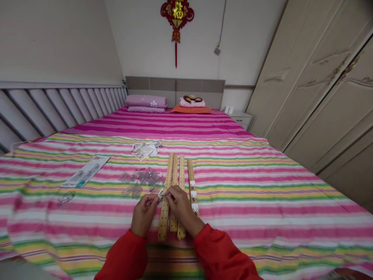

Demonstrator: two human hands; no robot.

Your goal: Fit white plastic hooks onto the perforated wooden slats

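My left hand (144, 213) pinches a small white hook (161, 193) between thumb and fingertips. From the other side, my right hand (182, 207) has its fingertips closed on the same piece. Both hands are over long wooden strips (163, 221) dotted with holes, which lie side by side on the bed. To the right, a separate wooden strip (190, 169) carries three white hooks (194, 195) in a row near its close end. Just beyond my left hand lies a loose pile of clear plastic pieces (148, 177), too small to make out singly.
A white packaging card (87, 171) lies at left, with a tangle of thin wire pieces (66, 197) nearer me. Clear wrappers (142, 151) rest past the plastic pile. Striped cloth (247, 217) covers the bed. A rail (58, 105) stands left, wardrobes (309, 89) right.
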